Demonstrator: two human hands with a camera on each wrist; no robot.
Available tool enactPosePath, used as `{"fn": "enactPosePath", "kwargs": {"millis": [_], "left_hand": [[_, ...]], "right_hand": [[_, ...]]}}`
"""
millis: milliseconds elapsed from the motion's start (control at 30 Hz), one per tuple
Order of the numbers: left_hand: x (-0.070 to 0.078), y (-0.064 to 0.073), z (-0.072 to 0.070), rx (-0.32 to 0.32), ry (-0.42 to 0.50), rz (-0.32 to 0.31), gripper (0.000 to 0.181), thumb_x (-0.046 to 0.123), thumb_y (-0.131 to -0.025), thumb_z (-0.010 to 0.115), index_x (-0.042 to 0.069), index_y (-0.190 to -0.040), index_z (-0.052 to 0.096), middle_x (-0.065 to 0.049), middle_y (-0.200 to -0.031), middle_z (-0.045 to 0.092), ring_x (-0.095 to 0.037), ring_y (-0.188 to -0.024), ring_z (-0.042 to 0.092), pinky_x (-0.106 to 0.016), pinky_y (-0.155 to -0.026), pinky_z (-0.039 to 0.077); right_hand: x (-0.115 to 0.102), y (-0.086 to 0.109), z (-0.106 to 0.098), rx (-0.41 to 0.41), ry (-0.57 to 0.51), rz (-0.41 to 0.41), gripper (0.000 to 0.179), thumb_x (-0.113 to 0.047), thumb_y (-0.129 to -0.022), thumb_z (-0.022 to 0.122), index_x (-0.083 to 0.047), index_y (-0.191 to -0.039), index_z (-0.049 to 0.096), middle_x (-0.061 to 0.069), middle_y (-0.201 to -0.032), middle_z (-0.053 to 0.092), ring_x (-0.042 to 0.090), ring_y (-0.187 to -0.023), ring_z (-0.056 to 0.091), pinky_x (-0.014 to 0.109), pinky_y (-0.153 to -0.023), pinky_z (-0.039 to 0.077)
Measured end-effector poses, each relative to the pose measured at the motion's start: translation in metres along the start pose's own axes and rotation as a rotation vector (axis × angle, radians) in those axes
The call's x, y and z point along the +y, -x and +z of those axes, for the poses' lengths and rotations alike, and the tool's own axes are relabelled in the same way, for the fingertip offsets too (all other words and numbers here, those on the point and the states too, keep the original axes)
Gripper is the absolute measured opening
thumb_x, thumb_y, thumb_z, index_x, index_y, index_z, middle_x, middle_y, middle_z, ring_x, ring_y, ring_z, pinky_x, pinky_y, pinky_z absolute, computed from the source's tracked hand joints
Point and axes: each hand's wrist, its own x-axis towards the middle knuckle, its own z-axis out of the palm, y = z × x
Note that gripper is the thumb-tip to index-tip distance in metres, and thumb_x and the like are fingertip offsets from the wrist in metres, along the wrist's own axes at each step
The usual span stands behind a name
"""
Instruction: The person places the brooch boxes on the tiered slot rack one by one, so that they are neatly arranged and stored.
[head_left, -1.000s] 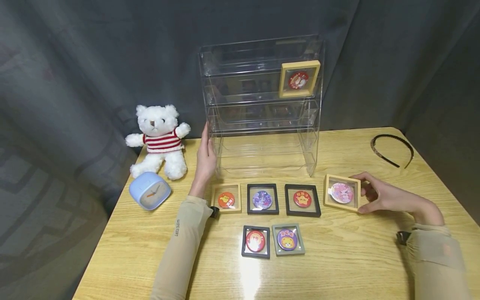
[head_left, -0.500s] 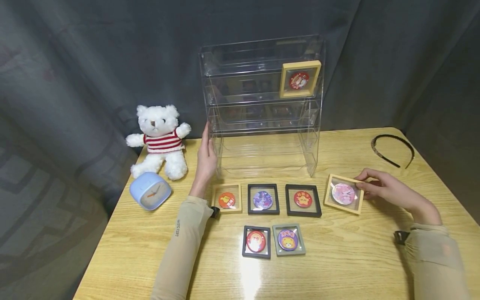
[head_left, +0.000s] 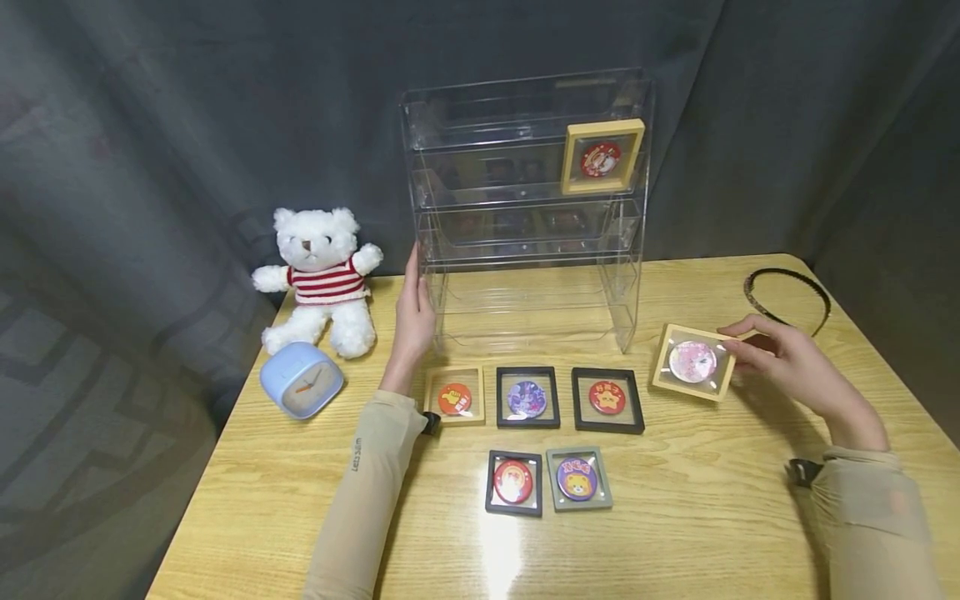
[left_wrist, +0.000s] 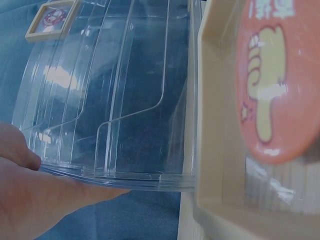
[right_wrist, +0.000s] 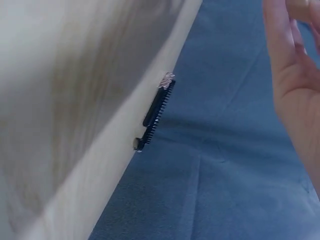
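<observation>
In the head view, my right hand point(head_left: 795, 367) pinches the right edge of a yellow square display frame point(head_left: 662, 358) with a pink round badge inside. The frame hangs tilted above the table. My left hand point(head_left: 414, 321) holds the left side panel of a clear acrylic display rack point(head_left: 525, 258); in the left wrist view, its digits lie on both sides of that panel. Another yellow frame point(head_left: 603, 188) with a red badge stands on an upper tier at the right. The right wrist view shows only part of my right hand point(right_wrist: 295, 80).
Before the rack lie a yellow frame point(head_left: 480, 398), black frames point(head_left: 557, 400) point(head_left: 639, 408) point(head_left: 513, 512) and a grey-green frame point(head_left: 581, 506), all with badges. A white teddy bear point(head_left: 315, 242) and blue clock point(head_left: 288, 383) stand left. A black headband point(head_left: 787, 272) lies at the right.
My right hand has shifted its hold on the yellow frame with the pink badge, then raised it off the table, slightly to the right and back. The left hand stays at the rack.
</observation>
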Motion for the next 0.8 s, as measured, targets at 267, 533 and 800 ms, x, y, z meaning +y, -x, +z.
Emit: {"fn": "enactPosePath", "kwargs": {"millis": [267, 533, 800], "left_hand": [[-0.001, 0.001, -0.002, 0.009, 0.018, -0.019, 0.057, 0.004, -0.116, 0.027, 0.007, -0.172, 0.016, -0.014, -0.176, 0.020, -0.034, -0.142, 0.047, -0.035, -0.126, 0.027], [0.000, 0.001, -0.001, 0.002, 0.023, -0.030, 0.059, 0.004, -0.116, 0.028, 0.013, -0.173, 0.017, -0.013, -0.176, 0.023, -0.012, -0.066, 0.038, -0.048, -0.086, 0.046], [0.002, -0.001, -0.001, -0.008, 0.027, -0.031, 0.059, 0.003, -0.116, 0.028, 0.013, -0.173, 0.017, -0.013, -0.174, 0.028, -0.016, -0.067, 0.040, -0.034, -0.075, 0.042]], "right_hand": [[-0.019, -0.013, 0.006, 0.160, 0.008, -0.039, 0.018, 0.020, -0.098, 0.063, 0.011, -0.112, 0.068, -0.015, -0.117, 0.066, -0.006, -0.097, 0.067, 0.011, -0.076, 0.057], [-0.041, -0.032, 0.011, 0.246, 0.029, -0.142, 0.020, 0.027, -0.092, 0.064, 0.020, -0.111, 0.066, -0.015, -0.115, 0.067, -0.005, -0.096, 0.067, 0.009, -0.077, 0.056], [-0.078, -0.069, 0.010, 0.282, 0.077, -0.190, 0.016, 0.022, -0.094, 0.068, 0.018, -0.109, 0.069, -0.016, -0.113, 0.069, 0.000, -0.088, 0.068, 0.009, -0.077, 0.055]]}}
